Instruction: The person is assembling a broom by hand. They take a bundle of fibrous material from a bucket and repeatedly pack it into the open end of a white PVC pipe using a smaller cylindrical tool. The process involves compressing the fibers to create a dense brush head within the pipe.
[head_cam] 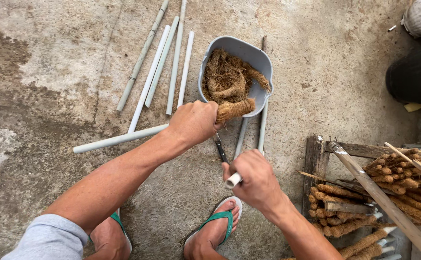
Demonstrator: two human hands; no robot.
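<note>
The left hand [193, 123] is closed in a fist around a short bundle of coconut fibre [235, 110], which sticks out at 3 o'clock from the knuckles and lies over the near rim of a grey plastic basin [253, 53] filled with more loose fibre. The right hand [256, 180] sits at 5 o'clock from the left, its fingers wrapped tightly round the end of a white plastic pipe [233, 180]; only the cut end shows past the thumb. Between the two hands a pair of dark-handled scissors [220, 149] lies on the concrete floor [51, 72]. Several pale pipes [164, 62] lie side by side at 11 o'clock from the left hand, and one more [119, 139] runs under the left forearm. Two thin rods pass beneath the basin toward the right hand. At 3 o'clock from the right hand a rough wooden rack [316, 159] holds many fibre-wrapped sticks [403, 183]. A foot in a green-strapped sandal [217, 226] rests just below the right hand
</note>
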